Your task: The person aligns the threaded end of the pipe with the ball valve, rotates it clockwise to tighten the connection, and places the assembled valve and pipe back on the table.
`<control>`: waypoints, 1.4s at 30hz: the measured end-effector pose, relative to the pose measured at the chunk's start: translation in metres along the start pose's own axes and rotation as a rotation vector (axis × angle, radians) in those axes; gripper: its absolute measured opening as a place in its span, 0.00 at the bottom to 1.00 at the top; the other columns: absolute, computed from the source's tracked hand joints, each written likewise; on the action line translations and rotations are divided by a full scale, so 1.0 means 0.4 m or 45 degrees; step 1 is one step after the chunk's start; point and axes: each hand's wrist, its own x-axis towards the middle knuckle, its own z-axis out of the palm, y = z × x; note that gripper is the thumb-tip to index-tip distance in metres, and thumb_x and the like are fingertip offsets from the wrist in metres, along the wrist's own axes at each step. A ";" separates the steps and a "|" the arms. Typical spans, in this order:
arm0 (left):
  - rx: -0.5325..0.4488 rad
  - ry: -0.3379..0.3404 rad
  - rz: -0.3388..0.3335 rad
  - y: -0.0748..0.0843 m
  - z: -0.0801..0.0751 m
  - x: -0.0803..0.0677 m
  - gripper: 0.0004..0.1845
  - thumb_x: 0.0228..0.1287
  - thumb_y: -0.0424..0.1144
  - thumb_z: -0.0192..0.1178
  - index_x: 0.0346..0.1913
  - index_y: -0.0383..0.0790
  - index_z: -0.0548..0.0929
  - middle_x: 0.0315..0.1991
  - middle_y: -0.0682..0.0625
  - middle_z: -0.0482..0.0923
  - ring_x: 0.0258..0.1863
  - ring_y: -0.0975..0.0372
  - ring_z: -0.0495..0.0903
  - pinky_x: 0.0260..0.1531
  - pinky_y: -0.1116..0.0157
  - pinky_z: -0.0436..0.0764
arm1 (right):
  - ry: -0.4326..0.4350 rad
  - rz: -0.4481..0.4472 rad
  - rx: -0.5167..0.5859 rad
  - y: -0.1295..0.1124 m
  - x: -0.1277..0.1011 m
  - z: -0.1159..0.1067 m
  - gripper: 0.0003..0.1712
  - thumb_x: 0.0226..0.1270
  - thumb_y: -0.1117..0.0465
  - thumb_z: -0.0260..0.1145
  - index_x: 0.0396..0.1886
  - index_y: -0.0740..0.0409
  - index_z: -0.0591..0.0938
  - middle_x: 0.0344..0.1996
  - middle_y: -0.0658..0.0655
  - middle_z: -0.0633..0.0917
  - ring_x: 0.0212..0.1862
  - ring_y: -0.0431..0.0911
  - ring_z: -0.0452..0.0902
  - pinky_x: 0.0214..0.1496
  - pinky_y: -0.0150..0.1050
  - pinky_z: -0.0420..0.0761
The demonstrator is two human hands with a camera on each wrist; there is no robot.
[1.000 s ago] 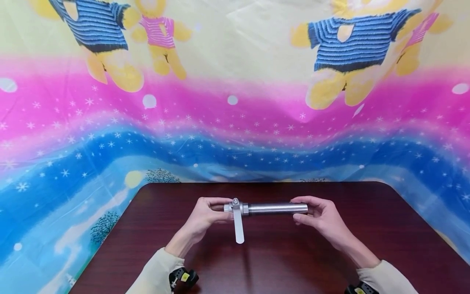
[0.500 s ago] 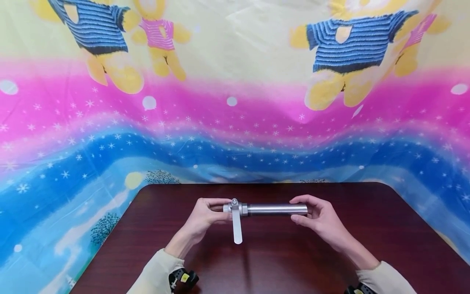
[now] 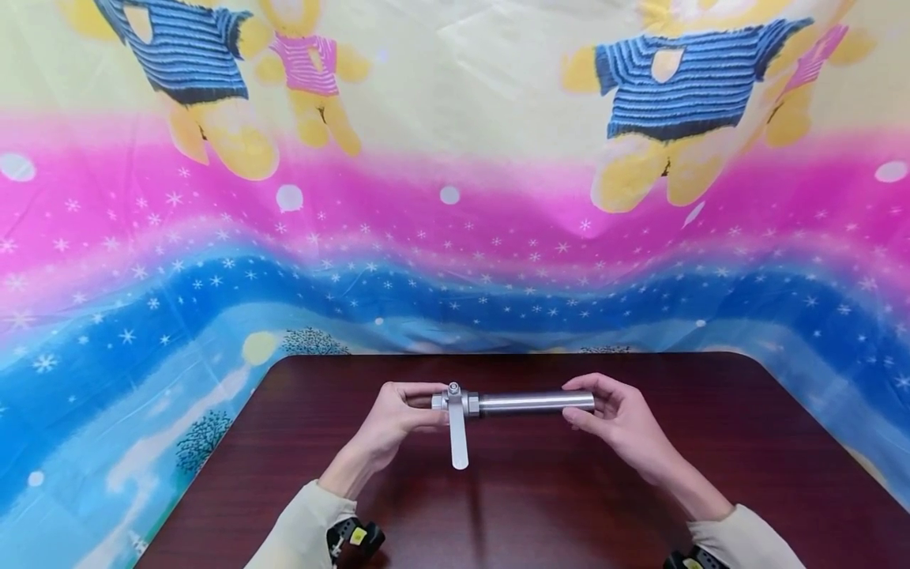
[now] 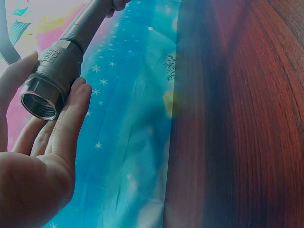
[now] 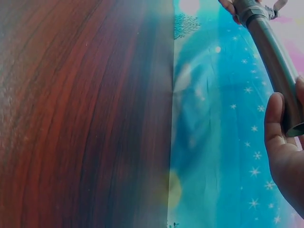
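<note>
A silver ball valve (image 3: 472, 405) with a long flat lever handle (image 3: 460, 442) is joined to a straight steel pipe (image 3: 533, 404). Both are held level above the table. My left hand (image 3: 384, 420) grips the valve body between thumb and fingers; in the left wrist view the valve's open threaded end (image 4: 40, 105) faces the camera. The lever points down toward me in the head view. At the pipe's free end, my right hand (image 3: 627, 423) curls fingers and thumb round the tube, and the right wrist view shows the thumb (image 5: 274, 114) alongside it.
A dark red-brown wooden table (image 3: 540, 506) lies below both hands. Behind it hangs a printed cloth (image 3: 455, 237) with bears and snowflakes, which also runs along the sides. A black wrist camera (image 3: 355, 541) is strapped to the left sleeve.
The right thumb has dropped a little away from the pipe and come back up against it, with the right fingers shifting slightly. My left hand and the valve have hardly moved.
</note>
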 end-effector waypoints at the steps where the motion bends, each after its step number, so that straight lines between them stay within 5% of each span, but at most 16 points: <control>1: 0.002 0.000 0.001 0.000 0.000 0.000 0.26 0.56 0.23 0.72 0.60 0.21 0.83 0.44 0.38 0.89 0.40 0.58 0.90 0.50 0.43 0.85 | 0.005 0.012 -0.012 -0.001 0.001 0.000 0.18 0.70 0.71 0.72 0.57 0.69 0.82 0.41 0.62 0.87 0.37 0.47 0.88 0.41 0.41 0.89; 10: -0.007 -0.007 -0.007 0.002 -0.002 0.004 0.26 0.56 0.22 0.72 0.60 0.20 0.83 0.45 0.36 0.89 0.40 0.57 0.90 0.49 0.47 0.87 | -0.040 -0.023 -0.001 0.001 0.001 -0.001 0.22 0.66 0.73 0.74 0.59 0.68 0.81 0.44 0.63 0.83 0.37 0.45 0.85 0.39 0.38 0.88; 19: -0.001 -0.002 -0.017 0.002 -0.005 0.004 0.26 0.56 0.23 0.72 0.60 0.21 0.82 0.45 0.37 0.89 0.41 0.58 0.90 0.52 0.41 0.84 | -0.034 -0.023 -0.045 -0.001 0.008 -0.002 0.19 0.69 0.71 0.72 0.58 0.70 0.83 0.37 0.59 0.88 0.33 0.55 0.87 0.37 0.44 0.89; 42: 0.023 -0.011 0.000 0.007 -0.003 0.000 0.26 0.57 0.25 0.72 0.60 0.22 0.83 0.44 0.38 0.89 0.40 0.59 0.89 0.50 0.46 0.86 | -0.055 -0.038 -0.070 -0.001 0.007 0.005 0.16 0.69 0.69 0.74 0.55 0.66 0.85 0.36 0.66 0.86 0.31 0.48 0.85 0.35 0.40 0.87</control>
